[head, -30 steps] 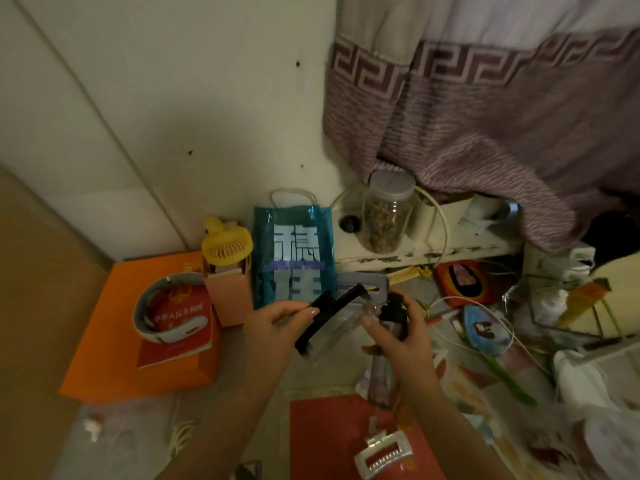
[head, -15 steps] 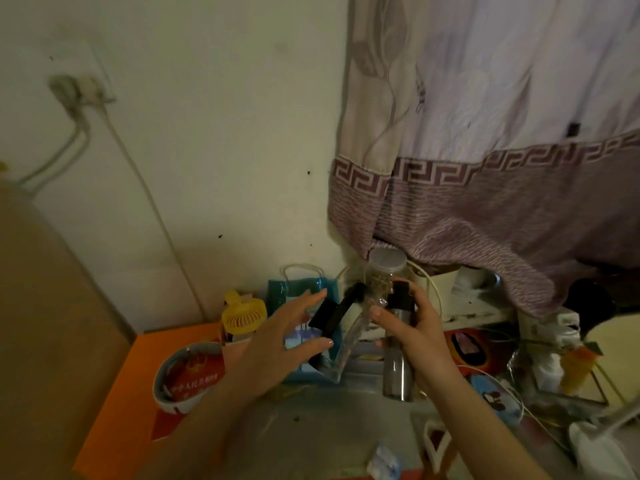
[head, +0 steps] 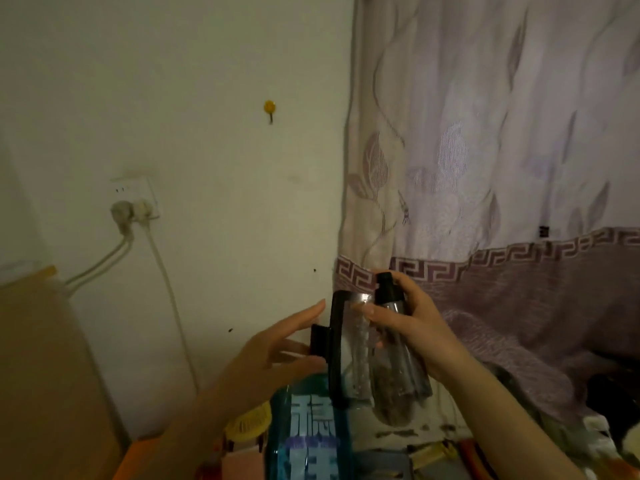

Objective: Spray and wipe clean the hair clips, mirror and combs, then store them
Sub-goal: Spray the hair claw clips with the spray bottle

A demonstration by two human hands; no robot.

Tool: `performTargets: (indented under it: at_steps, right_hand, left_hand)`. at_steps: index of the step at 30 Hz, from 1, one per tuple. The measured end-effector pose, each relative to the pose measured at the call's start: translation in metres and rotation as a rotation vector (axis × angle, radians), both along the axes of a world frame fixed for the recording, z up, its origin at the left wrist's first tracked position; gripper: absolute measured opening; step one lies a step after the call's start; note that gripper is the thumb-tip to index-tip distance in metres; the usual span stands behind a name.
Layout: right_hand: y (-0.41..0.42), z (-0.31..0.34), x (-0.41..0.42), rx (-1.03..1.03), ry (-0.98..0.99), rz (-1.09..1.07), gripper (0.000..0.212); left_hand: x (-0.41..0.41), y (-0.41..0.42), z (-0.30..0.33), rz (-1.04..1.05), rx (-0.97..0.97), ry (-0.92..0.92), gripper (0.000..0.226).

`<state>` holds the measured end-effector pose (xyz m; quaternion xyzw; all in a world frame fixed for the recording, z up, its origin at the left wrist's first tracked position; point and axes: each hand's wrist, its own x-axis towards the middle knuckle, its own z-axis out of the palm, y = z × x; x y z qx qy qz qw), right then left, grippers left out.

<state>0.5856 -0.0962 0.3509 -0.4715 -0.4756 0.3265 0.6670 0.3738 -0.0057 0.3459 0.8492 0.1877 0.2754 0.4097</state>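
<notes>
**Spraying the raised mirror, close to wall and curtain**

The left hand (head: pixel 266 358) is holding a small black-framed mirror (head: pixel 341 344) upright, edge-on to the camera, with the fingers (head: pixel 298 317) lying fairly straight along its back and the thumb seeming to be pinching the frame's side tab. The right hand (head: pixel 415 327) is wrapping around a clear spray bottle (head: pixel 394 358) with a black pump top, held just beside the glass face and possibly touching it; one finger is reaching across toward the mirror, and whether any finger is resting on the pump cannot be told.

The step appears to be the spraying of the mirror, with wiping and storing not yet done. To do it well, the nozzle should be facing the glass with some gap, so mist is spreading rather than running; as held, the bottle looks too close. Tilting the glass slightly upward would be keeping drips off the frame.

Room is tight. The wall (head: pixel 214 168) is standing just behind the left hand, and the curtain (head: pixel 502 168) is hanging just behind the right, so overspray could be landing on either. A blue bag (head: pixel 308 434) is sitting directly below the mirror, and plugged-in cables (head: pixel 145 237) are running down the wall to the left, well apart. Any clear worktop is out of view.
</notes>
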Motion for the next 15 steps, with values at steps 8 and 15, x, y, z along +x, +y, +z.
performTargets:
  at_steps: [8,15]
  right_hand:
    - [-0.004,0.063,-0.001,0.142,-0.037,0.016,0.059]
    - [-0.003,0.09,-0.003,0.231,-0.056,0.034,0.052]
  left_hand:
    - [0.003,-0.004,0.051,-0.01,0.191,-0.145,0.071]
    - [0.008,-0.011,0.079,0.011,0.226,-0.23,0.058]
